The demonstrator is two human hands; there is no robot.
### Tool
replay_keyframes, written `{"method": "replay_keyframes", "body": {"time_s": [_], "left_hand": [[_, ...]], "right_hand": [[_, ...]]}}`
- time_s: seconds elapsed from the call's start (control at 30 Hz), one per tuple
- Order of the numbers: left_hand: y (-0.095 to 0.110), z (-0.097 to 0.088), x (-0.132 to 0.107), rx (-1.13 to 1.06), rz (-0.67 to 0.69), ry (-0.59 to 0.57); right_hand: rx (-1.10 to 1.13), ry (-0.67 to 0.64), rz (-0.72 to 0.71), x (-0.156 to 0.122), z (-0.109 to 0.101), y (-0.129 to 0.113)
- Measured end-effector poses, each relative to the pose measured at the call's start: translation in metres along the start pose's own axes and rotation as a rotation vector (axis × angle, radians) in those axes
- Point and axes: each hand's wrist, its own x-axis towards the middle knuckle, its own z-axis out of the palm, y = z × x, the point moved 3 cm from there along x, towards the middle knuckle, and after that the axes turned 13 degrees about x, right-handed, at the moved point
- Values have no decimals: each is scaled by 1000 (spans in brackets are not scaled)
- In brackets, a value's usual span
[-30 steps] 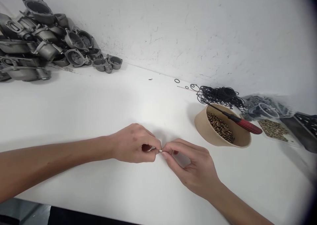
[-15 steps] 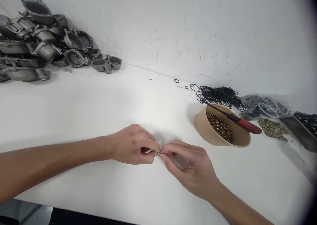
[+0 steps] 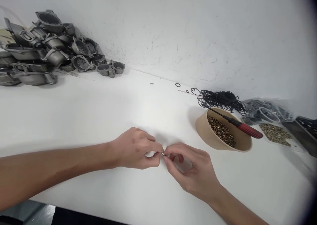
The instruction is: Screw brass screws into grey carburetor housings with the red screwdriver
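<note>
Over the front middle of the white table (image 3: 94,116), my two hands meet at the fingertips. Between them sits a tiny shiny metal part (image 3: 162,153), too small and covered to name. My right hand (image 3: 194,169) pinches it between thumb and forefinger. From the left side, my left hand (image 3: 138,149) is closed in a pinch at the same spot; its fingertips hide whatever they grip. Nearest to my right hand stands a tan paper bowl (image 3: 208,137) holding many brass-coloured screws (image 3: 221,131). A screwdriver (image 3: 247,130) with a red and black handle lies across the bowl's rim.
Grey cast metal housings (image 3: 54,53) are heaped at the back left against the white wall (image 3: 160,30). Black rubber rings (image 3: 220,101) lie piled along the wall. Right of the bowl are small brass parts (image 3: 274,134) on a tray and a clear plastic bag (image 3: 274,109).
The whole view has shifted slightly, with the housings appearing further right and lower. Both hands stay together, and a little more of the shiny part shows between the fingertips.
</note>
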Motion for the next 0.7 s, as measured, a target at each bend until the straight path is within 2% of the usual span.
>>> {"method": "replay_keyframes", "body": {"time_s": [0.3,0.5,0.7], "left_hand": [[4,-6,1,50,2,32],[6,-10,3,115,68,85],[4,-9,2,45,10,96]], "right_hand": [[-95,24,-18,4,-4,-6],[-126,59,-43,4,-5,-6],[-129,58,-74,2,-6,-5]]}}
